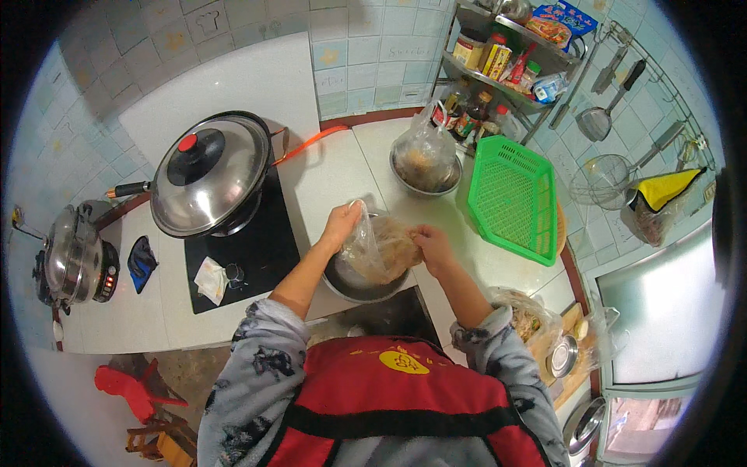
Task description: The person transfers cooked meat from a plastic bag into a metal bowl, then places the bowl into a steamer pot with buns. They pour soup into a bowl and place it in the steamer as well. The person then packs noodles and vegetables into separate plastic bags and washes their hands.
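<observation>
While both hands pinch the thin clear plastic bag of pale brownish food (379, 249), left hand (340, 224) closed on its top edge, right hand (433, 246) closed on its side, the bag sits in a round steel bowl (342, 282) at the white countertop's (327, 179) front edge. Risk, imo: bowl overhangs (near the gap), so a hard tug could tip it or tear the bag, spilling contents w/ no catch.

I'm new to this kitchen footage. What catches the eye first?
Both hands, left hand and right hand, grip a clear plastic bag of food over a metal bowl at the counter's front edge. A lidded pan stands on the black cooktop to the left, a green basket to the right.
</observation>
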`<state>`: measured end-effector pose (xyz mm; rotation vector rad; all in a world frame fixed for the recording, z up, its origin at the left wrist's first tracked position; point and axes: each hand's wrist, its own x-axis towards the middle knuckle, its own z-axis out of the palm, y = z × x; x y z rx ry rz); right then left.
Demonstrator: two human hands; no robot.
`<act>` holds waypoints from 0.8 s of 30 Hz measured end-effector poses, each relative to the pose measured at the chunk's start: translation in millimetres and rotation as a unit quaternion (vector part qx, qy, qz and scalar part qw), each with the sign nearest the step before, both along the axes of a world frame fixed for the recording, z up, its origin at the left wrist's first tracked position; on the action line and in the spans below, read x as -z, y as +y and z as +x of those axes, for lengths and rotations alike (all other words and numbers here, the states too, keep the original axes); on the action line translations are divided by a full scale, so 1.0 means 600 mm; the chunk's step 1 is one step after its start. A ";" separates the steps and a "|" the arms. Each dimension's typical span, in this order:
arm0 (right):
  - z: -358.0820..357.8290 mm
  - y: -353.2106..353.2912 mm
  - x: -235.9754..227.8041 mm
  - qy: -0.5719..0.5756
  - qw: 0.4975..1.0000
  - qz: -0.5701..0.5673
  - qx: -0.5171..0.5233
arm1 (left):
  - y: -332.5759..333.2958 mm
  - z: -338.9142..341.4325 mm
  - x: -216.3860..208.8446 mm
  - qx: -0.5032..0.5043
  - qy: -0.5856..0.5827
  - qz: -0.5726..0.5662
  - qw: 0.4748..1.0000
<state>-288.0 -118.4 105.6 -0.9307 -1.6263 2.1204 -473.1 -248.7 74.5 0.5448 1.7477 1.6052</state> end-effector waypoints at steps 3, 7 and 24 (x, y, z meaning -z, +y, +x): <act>-0.013 0.000 -0.032 -0.017 0.999 0.024 -0.028 | 0.001 0.005 0.066 -0.046 -0.004 0.029 0.999; -0.029 -0.006 -0.039 -0.018 0.993 0.111 -0.028 | -0.023 0.021 0.074 -0.009 0.033 -0.056 0.998; -0.076 -0.053 -0.094 -0.056 0.968 0.177 -0.171 | -0.052 0.079 -0.093 0.091 0.358 -0.016 0.929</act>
